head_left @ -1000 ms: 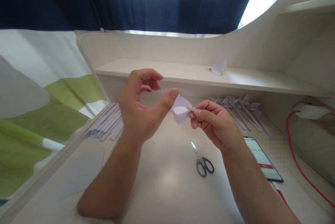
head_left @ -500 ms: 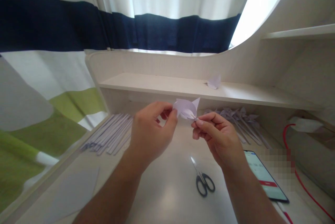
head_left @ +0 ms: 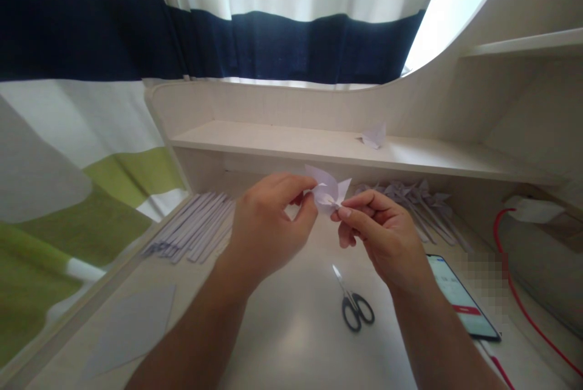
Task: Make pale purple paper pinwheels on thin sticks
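Observation:
A pale lilac paper pinwheel [head_left: 326, 188] is held up between my two hands, above the desk. My left hand [head_left: 276, 214] pinches its left side between thumb and fingers. At the lower right, near its centre, my right hand [head_left: 380, 229] grips it with thumb and forefinger. One pointed blade sticks up beside the right fingertips, and the left part curls over. Below the hands lie scissors [head_left: 354, 307] with dark handles, blades pointing away from me and nearly closed.
Rolled paper sticks [head_left: 194, 226] lie in a row at the left. Several finished pinwheels on sticks [head_left: 421, 201] lie at the back right. A folded paper piece [head_left: 373, 136] sits on the shelf [head_left: 273, 136]. A phone [head_left: 462, 296], a red cable [head_left: 512, 283] and a paper sheet [head_left: 132, 329] are on the desk.
My left hand has shifted slightly right, closer to my right hand, curling the paper inward. My right hand keeps its pinch. The view has tilted down a little.

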`<action>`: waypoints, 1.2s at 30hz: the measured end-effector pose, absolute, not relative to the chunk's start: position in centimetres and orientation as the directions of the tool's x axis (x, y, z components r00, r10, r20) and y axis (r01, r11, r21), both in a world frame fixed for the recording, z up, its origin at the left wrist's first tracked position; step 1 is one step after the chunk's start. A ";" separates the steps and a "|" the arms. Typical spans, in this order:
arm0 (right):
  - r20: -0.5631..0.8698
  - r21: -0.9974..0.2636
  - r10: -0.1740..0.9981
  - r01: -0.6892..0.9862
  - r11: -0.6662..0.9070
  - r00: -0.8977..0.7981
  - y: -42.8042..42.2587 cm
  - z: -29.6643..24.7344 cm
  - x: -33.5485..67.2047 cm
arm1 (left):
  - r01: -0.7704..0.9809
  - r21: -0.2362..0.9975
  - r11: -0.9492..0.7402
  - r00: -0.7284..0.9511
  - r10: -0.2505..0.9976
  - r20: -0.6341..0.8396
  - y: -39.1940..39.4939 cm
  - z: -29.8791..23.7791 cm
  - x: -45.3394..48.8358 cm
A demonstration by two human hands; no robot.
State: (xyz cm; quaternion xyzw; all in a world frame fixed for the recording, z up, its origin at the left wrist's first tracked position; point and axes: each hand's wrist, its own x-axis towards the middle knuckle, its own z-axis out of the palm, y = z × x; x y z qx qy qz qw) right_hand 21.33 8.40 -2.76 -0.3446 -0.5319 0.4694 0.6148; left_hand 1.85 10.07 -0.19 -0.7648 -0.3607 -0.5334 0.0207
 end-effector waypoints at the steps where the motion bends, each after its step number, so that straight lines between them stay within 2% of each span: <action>1: 0.331 -0.923 0.944 -0.209 0.322 -0.007 8.4 -2.8 21.3 | 0.570 0.338 -0.749 0.184 0.517 0.836 10.1 -0.2 1.9; 11: 0.353 -0.913 0.934 -0.236 0.332 -0.050 7.9 -2.4 21.4 | 0.494 0.223 -0.840 0.215 0.367 0.905 10.1 0.1 2.0; 25: 0.344 -0.925 0.930 -0.221 0.311 -0.132 7.4 -2.2 21.3 | 0.488 0.217 -0.846 0.228 0.363 0.903 10.4 0.0 1.9; 36: 0.375 -0.911 0.920 -0.226 0.345 -0.110 7.3 -2.0 21.7 | 0.459 0.181 -0.870 0.259 0.326 0.909 10.7 -0.1 1.5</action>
